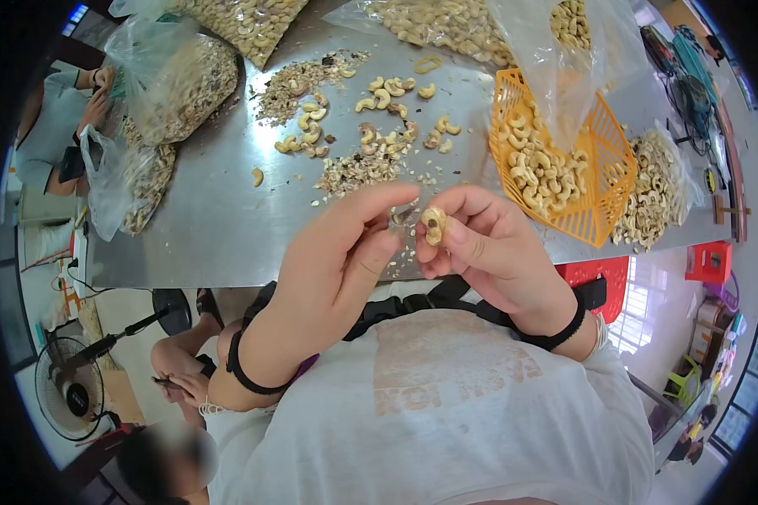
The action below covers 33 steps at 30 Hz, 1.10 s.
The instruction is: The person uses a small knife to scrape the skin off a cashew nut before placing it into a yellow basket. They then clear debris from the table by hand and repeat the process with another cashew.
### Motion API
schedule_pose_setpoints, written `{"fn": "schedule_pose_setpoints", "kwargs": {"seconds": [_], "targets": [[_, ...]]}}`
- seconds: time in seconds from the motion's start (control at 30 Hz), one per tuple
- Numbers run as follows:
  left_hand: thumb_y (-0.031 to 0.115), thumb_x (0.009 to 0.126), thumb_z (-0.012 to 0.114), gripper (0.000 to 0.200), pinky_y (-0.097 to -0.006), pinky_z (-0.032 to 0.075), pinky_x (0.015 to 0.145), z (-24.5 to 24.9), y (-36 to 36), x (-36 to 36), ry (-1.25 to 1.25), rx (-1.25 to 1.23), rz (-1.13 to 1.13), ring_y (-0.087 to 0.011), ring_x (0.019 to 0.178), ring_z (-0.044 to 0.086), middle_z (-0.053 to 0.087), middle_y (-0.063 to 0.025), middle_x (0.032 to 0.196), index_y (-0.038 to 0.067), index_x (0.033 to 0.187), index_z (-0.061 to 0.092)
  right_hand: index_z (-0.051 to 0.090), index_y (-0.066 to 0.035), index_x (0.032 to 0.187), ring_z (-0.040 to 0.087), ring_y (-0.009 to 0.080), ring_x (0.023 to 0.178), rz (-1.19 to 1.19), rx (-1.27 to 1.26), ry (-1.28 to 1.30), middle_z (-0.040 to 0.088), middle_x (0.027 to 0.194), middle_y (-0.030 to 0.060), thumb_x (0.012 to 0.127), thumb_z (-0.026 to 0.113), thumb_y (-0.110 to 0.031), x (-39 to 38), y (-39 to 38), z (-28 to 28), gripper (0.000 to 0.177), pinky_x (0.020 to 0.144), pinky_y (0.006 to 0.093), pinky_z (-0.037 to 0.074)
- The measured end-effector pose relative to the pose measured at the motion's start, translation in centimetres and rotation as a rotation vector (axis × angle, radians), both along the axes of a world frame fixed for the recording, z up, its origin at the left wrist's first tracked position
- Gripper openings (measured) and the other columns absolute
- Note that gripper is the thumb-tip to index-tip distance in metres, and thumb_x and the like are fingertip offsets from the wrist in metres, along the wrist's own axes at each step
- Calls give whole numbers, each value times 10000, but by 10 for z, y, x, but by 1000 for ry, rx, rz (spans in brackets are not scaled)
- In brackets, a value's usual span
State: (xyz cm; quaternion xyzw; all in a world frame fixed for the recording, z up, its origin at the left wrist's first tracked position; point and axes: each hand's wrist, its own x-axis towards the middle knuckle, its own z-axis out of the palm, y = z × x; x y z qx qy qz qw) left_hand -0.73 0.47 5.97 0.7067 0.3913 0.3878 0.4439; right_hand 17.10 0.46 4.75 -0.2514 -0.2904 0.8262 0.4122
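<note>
My right hand (501,252) pinches a pale cashew (434,225) with a dark spot between thumb and fingers. Just left of it, my left hand (333,252) is curled, with a small greyish thing (403,216) at its fingertips, too small to name. Both hands are over the metal table's front edge. Beyond them lie a heap of broken nut bits (362,168) and loose curved cashews (303,135). An orange plastic basket (595,227) to the right holds whole cashews (547,172).
Bags of nuts stand at the back left (189,88) and back centre (446,25). More cashews (648,189) lie right of the basket. A rubber band (428,65) is on the metal table (219,194). Other people sit at the left, and a fan (69,389) stands at lower left.
</note>
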Motion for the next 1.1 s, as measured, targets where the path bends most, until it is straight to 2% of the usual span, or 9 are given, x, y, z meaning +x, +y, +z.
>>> {"fn": "schedule_pose_setpoints", "kwargs": {"seconds": [0.17, 0.3, 0.5, 0.57, 0.9, 0.97, 1.1], "targets": [[11, 770, 490, 361, -259, 434, 613, 9, -4, 0, 47, 70, -25, -199, 719, 564, 562, -112, 890, 46, 1128, 462, 478, -24, 916, 550, 90, 708, -10, 40, -10, 559, 805, 54, 822, 513, -156, 0, 1, 0, 166, 641, 224, 471], [12, 766, 492, 377, -262, 446, 639, 12, -2, -1, 134, 134, -57, -223, 773, 580, 567, -125, 933, 50, 1140, 456, 512, -17, 888, 522, 83, 658, -62, 23, -49, 577, 784, 58, 807, 543, -155, -3, 0, -1, 163, 617, 203, 437], [20, 764, 499, 392, -259, 450, 602, 7, -4, 0, 128, 74, -46, -226, 708, 585, 578, -124, 885, 56, 1152, 449, 512, -18, 880, 517, 78, 652, -83, 66, -81, 571, 768, 46, 792, 564, -140, -4, 1, -2, 159, 614, 200, 432], [41, 804, 450, 370, -198, 394, 573, 6, -5, 0, 93, 27, -69, -90, 625, 506, 532, -54, 757, -12, 1169, 416, 513, -19, 877, 515, 76, 652, -96, 80, -91, 569, 760, 41, 790, 568, -137, -5, 0, -2, 157, 613, 198, 430], [25, 796, 447, 379, -212, 413, 581, 6, -6, 1, 96, 46, -71, -116, 624, 542, 570, -85, 789, -3, 1173, 419, 512, -15, 854, 538, 81, 679, -130, 107, -119, 565, 760, 38, 776, 582, -107, -6, -3, 2, 139, 601, 197, 435], [2, 730, 542, 440, -259, 441, 531, 6, -4, 3, 188, 242, -26, -217, 615, 577, 588, -112, 779, 65, 1156, 454, 513, -15, 852, 541, 81, 683, -148, 121, -115, 566, 764, 40, 773, 585, -99, -7, -3, 2, 135, 599, 196, 435], [-26, 690, 569, 467, -256, 425, 483, -3, -3, 5, 205, 360, 20, -197, 564, 554, 583, -94, 726, 70, 1138, 478, 517, -13, 854, 532, 71, 682, -174, 173, -170, 567, 773, 35, 771, 586, -90, -8, -4, -2, 132, 596, 187, 430]]}}
